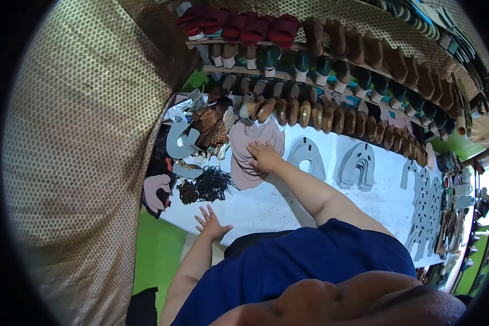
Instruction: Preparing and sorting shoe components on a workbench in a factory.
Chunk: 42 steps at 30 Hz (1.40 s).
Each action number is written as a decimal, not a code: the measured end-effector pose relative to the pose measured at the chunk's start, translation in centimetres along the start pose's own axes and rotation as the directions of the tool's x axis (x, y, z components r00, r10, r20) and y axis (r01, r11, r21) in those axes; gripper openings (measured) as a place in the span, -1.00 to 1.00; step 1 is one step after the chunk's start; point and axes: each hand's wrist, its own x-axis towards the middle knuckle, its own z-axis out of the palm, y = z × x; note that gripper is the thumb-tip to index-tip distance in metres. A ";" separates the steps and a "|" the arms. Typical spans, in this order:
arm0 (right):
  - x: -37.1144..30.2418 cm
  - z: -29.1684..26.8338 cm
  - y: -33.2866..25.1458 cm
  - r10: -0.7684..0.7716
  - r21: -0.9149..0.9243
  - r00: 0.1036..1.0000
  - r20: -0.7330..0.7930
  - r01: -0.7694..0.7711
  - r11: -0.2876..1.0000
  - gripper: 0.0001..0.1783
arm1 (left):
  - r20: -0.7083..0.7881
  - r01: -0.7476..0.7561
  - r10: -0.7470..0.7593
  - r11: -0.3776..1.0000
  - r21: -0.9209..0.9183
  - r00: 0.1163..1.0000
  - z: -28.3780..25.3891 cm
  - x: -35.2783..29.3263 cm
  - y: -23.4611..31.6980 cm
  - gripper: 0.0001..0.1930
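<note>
A spread stack of flat pink cut-out pieces (243, 170), which look like shoe-upper parts, lies on the white table (331, 209). My right hand (264, 157) rests on the stack's right side with its fingers stretched out and apart. At the table's near edge, my left hand (214, 224) has its fingers spread and holds nothing. Nearest to it is a tangle of thin black strips (214, 183). Right of the pink stack are grey horseshoe-shaped pieces (312, 150), and a second grey group (357, 171) lies farther right.
Leopard-patterned pieces (211, 126), a pale grey curved piece (177, 138) and another pink cut-out (156, 194) crowd the table's left end. Brown shoe forms (328, 119) line its far edge under shelves of heeled shoes (301, 68). A patterned curtain (87, 141) hangs at left.
</note>
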 end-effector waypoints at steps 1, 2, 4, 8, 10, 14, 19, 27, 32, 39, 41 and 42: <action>0.1 -0.2 0.6 -0.001 0.000 1.000 0.003 0.001 1.000 -0.29 | -0.001 -0.010 0.010 1.000 0.001 1.000 0.0 0.0 0.0 0.48; 0.2 -0.9 1.7 0.119 0.169 0.993 0.004 -0.118 0.979 -0.36 | -0.003 -0.021 0.021 1.000 0.001 1.000 0.0 0.1 0.0 0.48; -1.2 -1.9 3.6 0.308 0.257 0.944 -0.120 -0.270 0.928 -0.51 | 0.006 -0.020 0.020 1.000 0.004 1.000 -0.2 0.3 0.1 0.48; -6.4 -4.2 8.8 0.546 0.073 0.761 -0.350 -0.559 0.826 -0.59 | 0.011 -0.028 0.028 1.000 0.008 1.000 -0.3 0.3 0.0 0.48; -8.4 -4.6 10.0 0.578 0.040 0.726 -0.373 -0.610 0.792 -0.59 | 0.015 -0.019 0.019 1.000 -0.004 1.000 -0.4 0.1 -0.3 0.48; -11.4 -5.6 10.4 0.639 -0.049 0.741 -0.205 -0.660 0.750 -0.69 | 0.025 -0.017 0.017 1.000 0.003 1.000 -0.5 0.2 -0.4 0.47; -13.2 -6.2 9.4 0.544 -0.040 0.771 -0.331 -0.588 0.808 -0.79 | 0.037 -0.027 0.027 0.999 0.017 0.999 -0.6 0.2 -0.2 0.46; -15.2 -11.7 5.5 0.339 0.520 0.934 0.116 -0.347 0.780 -0.80 | 0.024 -0.038 0.038 0.999 -0.031 0.999 0.2 0.4 -1.0 0.46; -17.0 -19.5 0.4 0.218 0.571 0.952 0.213 -0.303 0.763 -0.73 | -0.029 -0.108 0.108 0.994 0.005 0.994 -1.2 1.2 -0.9 0.49; -14.1 -20.9 -5.0 -0.086 0.435 0.860 0.502 -0.166 0.885 -0.70 | 0.027 -0.112 0.112 0.994 -0.009 0.993 -1.6 1.6 -1.7 0.47; -11.1 -17.4 -5.7 -0.112 0.326 0.711 0.694 -0.172 0.930 -0.70 | 0.019 -0.127 0.127 0.992 -0.021 0.992 -1.7 1.7 -1.7 0.47; -9.3 -14.7 -6.0 -0.099 0.258 0.615 0.782 -0.176 0.950 -0.69 | 0.022 -0.125 0.125 0.992 -0.015 0.992 -1.9 1.7 -1.4 0.46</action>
